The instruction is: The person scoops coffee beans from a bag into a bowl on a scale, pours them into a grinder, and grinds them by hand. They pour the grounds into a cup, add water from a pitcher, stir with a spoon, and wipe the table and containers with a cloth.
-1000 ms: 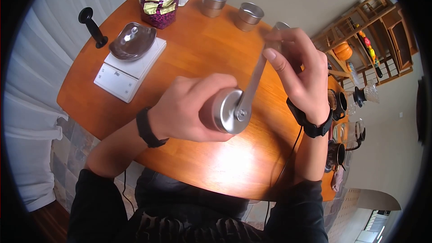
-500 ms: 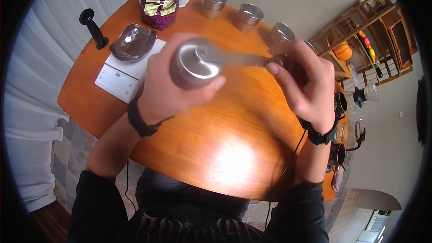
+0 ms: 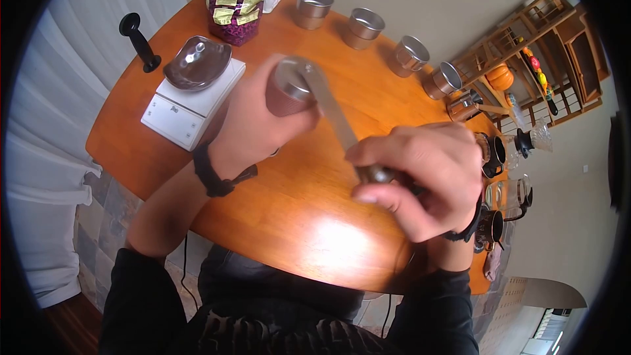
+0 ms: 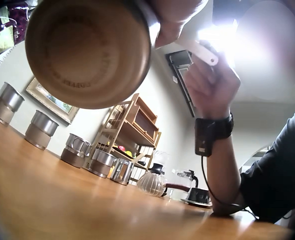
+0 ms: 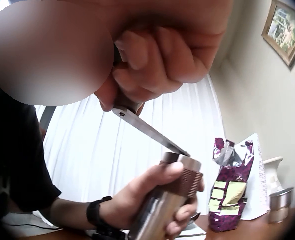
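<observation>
A steel hand coffee grinder (image 3: 288, 85) with a ribbed band is held above the table by my left hand (image 3: 253, 125), fingers wrapped round its body. In the left wrist view the grinder's round base (image 4: 87, 55) faces the camera, with faint lettering. From its top a flat metal crank arm (image 3: 336, 117) runs down to the right. At the crank's far end my right hand (image 3: 427, 174) grips the knob (image 3: 377, 174) between thumb and fingers. The right wrist view shows the grinder tilted, with the crank (image 5: 150, 131) rising from it to the right hand's curled fingers (image 5: 155, 65).
On the wooden table (image 3: 263, 223), a brown dish (image 3: 197, 62) sits on a white scale (image 3: 172, 119) at left. Behind stand a black handled tool (image 3: 137, 43) and a purple bag (image 3: 238, 10). Several metal cups (image 3: 365, 26) line the far edge; glass coffee ware (image 3: 519, 190) stands at right.
The crank has swung clockwise from pointing up-right to pointing down-right. My right hand has come down toward the body with the knob, while my left hand has carried the grinder up and left.
</observation>
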Available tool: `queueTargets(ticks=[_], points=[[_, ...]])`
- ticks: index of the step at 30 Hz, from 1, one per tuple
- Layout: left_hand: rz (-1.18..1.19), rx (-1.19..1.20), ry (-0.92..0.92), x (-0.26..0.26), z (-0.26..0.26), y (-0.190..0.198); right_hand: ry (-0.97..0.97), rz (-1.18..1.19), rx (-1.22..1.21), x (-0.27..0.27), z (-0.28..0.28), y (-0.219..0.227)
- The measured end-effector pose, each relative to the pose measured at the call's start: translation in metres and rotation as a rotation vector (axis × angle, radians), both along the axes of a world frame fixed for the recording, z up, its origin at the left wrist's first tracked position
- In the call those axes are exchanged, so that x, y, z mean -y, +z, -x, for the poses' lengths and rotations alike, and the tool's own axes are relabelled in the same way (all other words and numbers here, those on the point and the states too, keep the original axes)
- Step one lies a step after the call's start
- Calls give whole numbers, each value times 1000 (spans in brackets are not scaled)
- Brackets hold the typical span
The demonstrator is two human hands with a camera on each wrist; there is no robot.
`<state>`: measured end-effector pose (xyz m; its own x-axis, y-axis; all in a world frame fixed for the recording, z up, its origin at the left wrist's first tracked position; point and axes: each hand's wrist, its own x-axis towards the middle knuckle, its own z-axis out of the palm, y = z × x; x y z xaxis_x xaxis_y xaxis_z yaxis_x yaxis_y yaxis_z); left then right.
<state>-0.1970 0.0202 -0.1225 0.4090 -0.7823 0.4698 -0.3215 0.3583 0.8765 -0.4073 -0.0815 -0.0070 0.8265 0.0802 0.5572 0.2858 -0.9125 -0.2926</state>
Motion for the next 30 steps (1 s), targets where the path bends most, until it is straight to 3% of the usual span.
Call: queueTargets(ticks=[4, 7, 13, 22, 25, 30], points=[[-36, 271, 69, -1, 7, 0, 83, -61, -42, -11, -4, -9], [-96, 275, -43, -4, 14, 2, 145, -25, -67, -14, -4, -10], [-81, 447, -83, -8, 19, 1, 209, 75, 79, -15, -14, -21], [-178, 621, -271, -14, 25, 9, 150, 218, 133, -14, -15, -16], [-25, 673, -339, -9, 27, -9, 131, 206, 158, -2, -17, -15], [150, 861, -213, -13, 36, -8, 39, 10, 144, 21, -18, -9]])
